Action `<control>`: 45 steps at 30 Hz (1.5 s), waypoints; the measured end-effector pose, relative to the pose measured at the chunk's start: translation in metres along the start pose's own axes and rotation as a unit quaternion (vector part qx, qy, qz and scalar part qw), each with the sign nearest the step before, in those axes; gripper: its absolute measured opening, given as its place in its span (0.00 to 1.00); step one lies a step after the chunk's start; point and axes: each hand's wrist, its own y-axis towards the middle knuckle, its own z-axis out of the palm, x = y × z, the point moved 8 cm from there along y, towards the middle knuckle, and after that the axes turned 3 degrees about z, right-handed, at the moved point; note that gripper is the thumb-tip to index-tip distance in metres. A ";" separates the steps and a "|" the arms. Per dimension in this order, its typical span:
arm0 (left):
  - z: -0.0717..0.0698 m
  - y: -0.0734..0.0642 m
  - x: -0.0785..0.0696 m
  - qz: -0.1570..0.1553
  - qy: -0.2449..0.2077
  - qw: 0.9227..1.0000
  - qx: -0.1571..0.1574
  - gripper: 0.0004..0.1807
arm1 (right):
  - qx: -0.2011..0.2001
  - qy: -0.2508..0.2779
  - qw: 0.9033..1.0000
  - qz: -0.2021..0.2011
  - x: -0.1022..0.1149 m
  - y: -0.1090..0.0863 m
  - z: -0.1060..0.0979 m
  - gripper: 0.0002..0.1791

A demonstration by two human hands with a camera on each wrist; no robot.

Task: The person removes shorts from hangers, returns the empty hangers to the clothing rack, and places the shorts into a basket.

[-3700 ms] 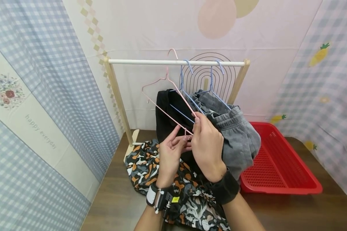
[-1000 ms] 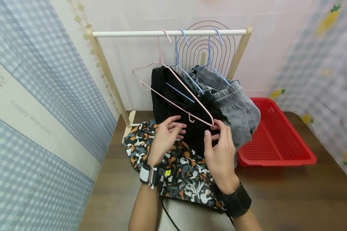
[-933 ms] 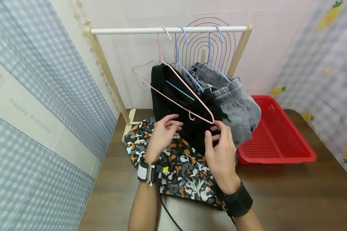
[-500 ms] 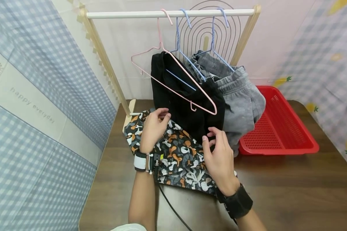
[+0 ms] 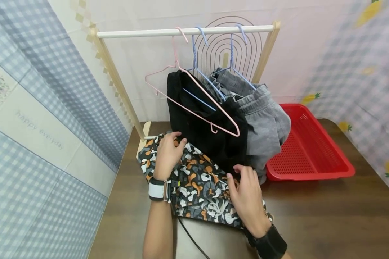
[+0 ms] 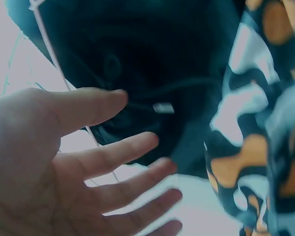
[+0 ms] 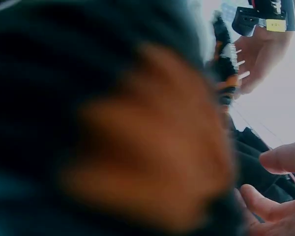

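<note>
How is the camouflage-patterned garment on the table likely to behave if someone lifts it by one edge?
The patterned garment would probably sag and fold, since it already lies rumpled on the table. Its soft, flat-lying cloth suggests it won't roll. What looks like a pale drawstring lies loosely bunched, so it may dangle.

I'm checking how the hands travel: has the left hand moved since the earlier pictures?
Yes. In the head view the left hand has moved leftward, closer to the clothes rack's left post.
</note>
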 end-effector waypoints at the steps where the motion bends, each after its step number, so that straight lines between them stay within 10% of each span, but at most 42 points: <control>1: 0.000 0.000 0.005 -0.008 0.015 1.000 0.002 0.26 | 0.005 -0.013 1.000 0.003 -0.003 -0.002 0.003 0.18; 13: -0.002 -0.001 0.053 -0.091 0.107 0.990 0.013 0.43 | 0.126 -0.120 0.983 0.061 -0.039 -0.038 0.033 0.35; 23: 0.015 -0.008 0.086 -0.125 0.113 0.982 0.081 0.48 | 0.277 -0.185 0.931 0.151 -0.068 -0.066 0.047 0.57; 45: 0.043 0.003 0.101 -0.122 0.131 0.969 0.168 0.45 | 0.238 -0.173 0.955 0.033 -0.058 -0.043 0.056 0.37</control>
